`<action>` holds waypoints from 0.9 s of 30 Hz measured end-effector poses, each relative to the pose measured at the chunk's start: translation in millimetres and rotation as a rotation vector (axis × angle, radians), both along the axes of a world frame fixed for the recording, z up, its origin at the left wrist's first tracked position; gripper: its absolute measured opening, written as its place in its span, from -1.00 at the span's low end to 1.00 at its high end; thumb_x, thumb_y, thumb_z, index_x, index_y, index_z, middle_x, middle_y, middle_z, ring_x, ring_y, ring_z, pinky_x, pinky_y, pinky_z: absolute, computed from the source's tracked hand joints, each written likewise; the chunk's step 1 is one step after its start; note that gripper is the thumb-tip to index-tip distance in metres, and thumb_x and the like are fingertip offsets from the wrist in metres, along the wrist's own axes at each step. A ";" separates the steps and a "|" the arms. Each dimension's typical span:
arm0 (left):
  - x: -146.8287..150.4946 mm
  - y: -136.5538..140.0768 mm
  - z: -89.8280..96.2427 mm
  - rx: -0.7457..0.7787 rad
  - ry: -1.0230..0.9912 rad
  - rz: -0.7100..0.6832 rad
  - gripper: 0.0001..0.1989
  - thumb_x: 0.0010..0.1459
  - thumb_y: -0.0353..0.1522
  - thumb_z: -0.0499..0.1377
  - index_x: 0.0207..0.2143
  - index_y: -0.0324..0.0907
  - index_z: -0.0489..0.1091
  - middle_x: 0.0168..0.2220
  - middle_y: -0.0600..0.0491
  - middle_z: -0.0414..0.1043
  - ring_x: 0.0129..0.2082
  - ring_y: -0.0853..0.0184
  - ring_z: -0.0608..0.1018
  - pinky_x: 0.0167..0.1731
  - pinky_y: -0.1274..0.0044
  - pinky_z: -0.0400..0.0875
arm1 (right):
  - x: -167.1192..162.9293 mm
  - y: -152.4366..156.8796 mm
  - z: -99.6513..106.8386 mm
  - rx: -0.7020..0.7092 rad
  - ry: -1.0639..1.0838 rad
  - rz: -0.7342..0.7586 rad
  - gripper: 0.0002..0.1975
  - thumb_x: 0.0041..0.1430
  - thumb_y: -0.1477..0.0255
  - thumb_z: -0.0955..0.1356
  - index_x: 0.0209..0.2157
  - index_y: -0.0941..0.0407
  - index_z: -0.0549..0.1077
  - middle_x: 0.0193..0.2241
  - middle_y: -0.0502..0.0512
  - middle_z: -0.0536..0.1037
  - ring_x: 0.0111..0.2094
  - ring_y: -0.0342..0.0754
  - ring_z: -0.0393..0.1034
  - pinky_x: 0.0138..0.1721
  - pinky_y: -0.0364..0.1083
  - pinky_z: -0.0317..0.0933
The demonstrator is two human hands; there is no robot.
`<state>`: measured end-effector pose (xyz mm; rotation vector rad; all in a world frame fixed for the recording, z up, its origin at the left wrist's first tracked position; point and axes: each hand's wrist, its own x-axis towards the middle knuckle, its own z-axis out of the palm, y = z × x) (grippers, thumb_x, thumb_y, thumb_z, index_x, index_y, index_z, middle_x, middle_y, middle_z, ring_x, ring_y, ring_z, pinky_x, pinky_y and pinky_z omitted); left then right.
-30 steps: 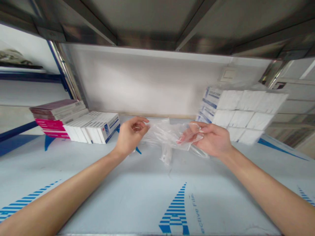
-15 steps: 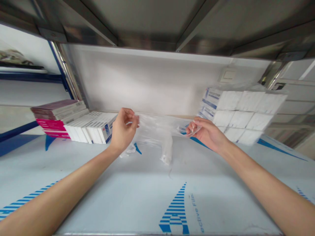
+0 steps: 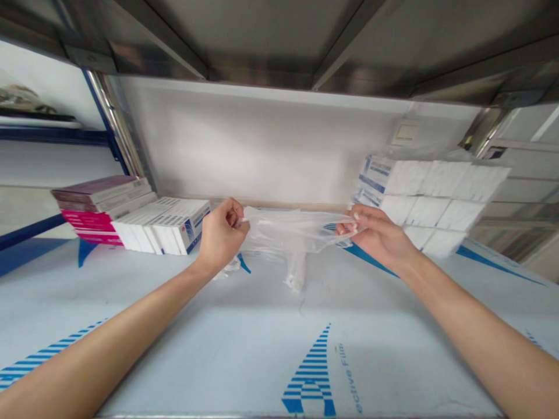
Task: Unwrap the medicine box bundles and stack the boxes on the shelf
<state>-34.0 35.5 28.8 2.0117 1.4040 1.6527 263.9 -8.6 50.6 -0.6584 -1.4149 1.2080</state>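
Note:
A thin, see-through plastic bag (image 3: 286, 230) is stretched sideways between my two hands, low over the film-covered shelf. My left hand (image 3: 225, 233) pinches its left end with curled fingers. At the other end, my right hand (image 3: 375, 230) grips the plastic between thumb and fingers. More crumpled clear plastic (image 3: 296, 273) hangs or lies below the stretched part; I cannot tell whether it is the same piece. Just left of my left hand stands a row of white boxes (image 3: 159, 227) with blue print. Behind my right hand is a plastic-wrapped stack of white boxes (image 3: 430, 198).
Pink and purple boxes (image 3: 94, 212) are stacked at the far left. A metal shelf (image 3: 262, 41) hangs low overhead, with metal posts (image 3: 114, 125) at both sides. A wall switch (image 3: 405, 133) is on the white back wall. Blue-printed film covers the shelf surface (image 3: 236, 349).
My right hand has shifted to the right and my left slightly down, so the plastic is now pulled straighter and tauter between them. The boxes have not moved.

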 end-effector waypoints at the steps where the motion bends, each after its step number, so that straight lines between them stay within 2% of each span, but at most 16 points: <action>1: -2.8 2.7 -0.1 0.034 0.005 0.032 -0.82 -0.14 -0.53 0.16 -0.46 -0.13 0.26 -0.64 0.28 0.04 -0.61 0.45 0.21 -0.52 0.58 0.13 | 1.8 0.6 0.5 0.002 0.020 -0.011 -0.77 -0.06 0.31 0.55 -0.55 0.09 0.49 -0.57 -0.04 0.38 -0.41 -0.10 0.35 -0.28 -0.09 0.27; 4: -10.4 11.2 -1.4 0.091 -0.001 0.067 -0.75 -0.14 -0.52 0.15 -0.33 -0.13 0.34 -0.55 0.24 0.14 -0.52 0.42 0.34 -0.43 0.58 0.28 | 5.2 1.8 1.4 -0.014 0.064 -0.024 -0.80 -0.07 0.34 0.54 -0.55 0.08 0.49 -0.57 -0.04 0.37 -0.42 -0.11 0.34 -0.27 -0.09 0.28; 7: -13.3 17.7 -4.2 0.081 -0.050 0.087 -0.72 -0.14 -0.50 0.15 -0.29 -0.12 0.36 -0.45 0.16 0.24 -0.42 0.38 0.41 -0.42 0.59 0.36 | 5.9 2.9 0.5 -0.021 0.063 -0.012 -0.81 -0.04 0.35 0.52 -0.56 0.08 0.49 -0.58 -0.03 0.35 -0.42 -0.09 0.32 -0.26 -0.06 0.29; 10: -10.6 19.9 -5.8 -0.065 -0.273 0.022 -0.63 -0.10 -0.48 0.12 -0.17 -0.10 0.30 -0.43 0.17 0.25 -0.48 0.39 0.43 -0.48 0.57 0.43 | 6.7 4.8 -2.5 -0.034 0.005 0.002 -0.81 -0.05 0.32 0.51 -0.55 0.07 0.49 -0.51 0.02 0.41 -0.37 -0.04 0.35 -0.20 0.01 0.29; 13: -5.8 18.0 -4.6 -0.259 -0.514 -0.128 -0.51 -0.07 -0.47 0.07 -0.02 -0.05 0.20 -0.48 0.21 0.27 -0.54 0.36 0.50 -0.51 0.49 0.51 | 10.2 7.0 -6.7 -0.079 -0.107 0.045 -0.76 -0.07 0.30 0.53 -0.59 0.09 0.47 -0.32 0.09 0.51 -0.27 0.01 0.40 -0.15 0.03 0.28; 15: -3.7 16.4 -3.3 -0.303 -0.596 -0.203 -0.46 -0.08 -0.48 0.06 0.02 -0.03 0.19 -0.52 0.22 0.30 -0.53 0.33 0.53 -0.47 0.44 0.55 | 14.0 7.8 -8.9 -0.104 -0.206 0.110 -0.72 -0.07 0.27 0.53 -0.61 0.11 0.46 -0.26 0.12 0.53 -0.25 0.00 0.41 -0.18 -0.01 0.27; 18: -4.1 16.2 -2.8 -0.249 -0.601 -0.274 -0.60 -0.14 -0.49 0.07 -0.17 -0.09 0.37 -0.50 0.16 0.37 -0.48 0.37 0.50 -0.38 0.47 0.53 | 19.4 8.5 -10.7 -0.142 -0.343 0.175 -0.76 -0.07 0.25 0.55 -0.49 0.11 0.55 -0.37 0.09 0.55 -0.34 -0.04 0.43 -0.29 -0.06 0.26; 21: -6.0 16.0 -2.2 -0.205 -0.538 -0.342 -0.76 -0.20 -0.50 0.10 -0.40 -0.16 0.46 -0.42 0.10 0.45 -0.41 0.39 0.47 -0.35 0.56 0.45 | 21.9 11.3 -12.5 -0.167 -0.355 0.062 -0.67 -0.07 0.26 0.55 -0.27 0.10 0.56 -0.40 0.08 0.58 -0.35 -0.03 0.47 -0.28 -0.04 0.30; 23: -5.8 12.1 0.5 -0.257 -0.544 -0.466 -0.75 -0.23 -0.51 0.14 -0.42 -0.17 0.49 -0.39 0.08 0.48 -0.35 0.36 0.49 -0.29 0.56 0.41 | 22.2 15.4 -14.7 -0.155 -0.288 -0.088 -0.68 -0.04 0.23 0.53 -0.26 0.09 0.54 -0.39 0.09 0.59 -0.31 0.00 0.50 -0.26 -0.03 0.32; 25: -3.9 4.1 5.9 -0.352 -0.581 -0.689 -0.75 -0.22 -0.47 0.17 -0.39 -0.18 0.52 -0.31 0.04 0.53 -0.22 0.28 0.52 -0.18 0.49 0.41 | 22.0 20.2 -17.2 -0.120 -0.235 -0.231 -0.71 -0.03 0.22 0.52 -0.31 0.08 0.54 -0.37 0.09 0.60 -0.26 0.00 0.51 -0.23 -0.04 0.33; 27: -1.0 -6.2 12.8 -0.439 -0.630 -0.920 -0.80 -0.13 -0.37 0.17 -0.40 -0.18 0.53 -0.26 -0.03 0.55 -0.05 0.14 0.51 -0.02 0.38 0.39 | 21.2 23.6 -18.7 -0.080 -0.239 -0.312 -0.70 -0.03 0.21 0.52 -0.29 0.07 0.54 -0.29 0.10 0.61 -0.16 0.03 0.50 -0.15 -0.02 0.33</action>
